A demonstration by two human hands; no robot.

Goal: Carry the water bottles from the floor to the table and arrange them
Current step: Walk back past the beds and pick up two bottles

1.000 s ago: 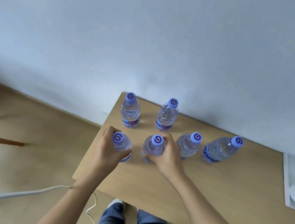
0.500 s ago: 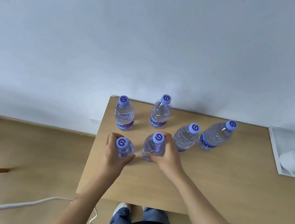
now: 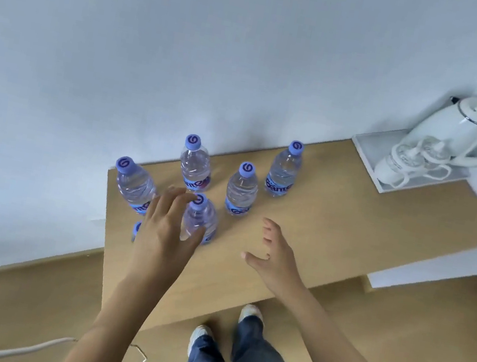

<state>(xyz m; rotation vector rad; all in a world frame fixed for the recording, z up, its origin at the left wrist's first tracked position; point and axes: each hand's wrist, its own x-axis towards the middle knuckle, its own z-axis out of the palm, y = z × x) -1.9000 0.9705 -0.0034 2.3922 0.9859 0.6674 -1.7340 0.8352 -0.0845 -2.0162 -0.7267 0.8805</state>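
**Both hands let go: six bottles now stand on the tabletop**

Nearest, low in the frame, are the person's blue jeans and white shoes on the wooden floor. Above them, the left hand and right hand hover with fingers spread, each grip released; half a second ago each clasped a bottle. The left hand hides most of one clear plastic water bottle with a blue cap; the freed centre bottle stands just beside it. Four more stand farther back on the light wooden tabletop, so placing looks complete and only tidying remains. Labels are partly readable, "Gam…". At upper right, a white kettle sits on a white tray.
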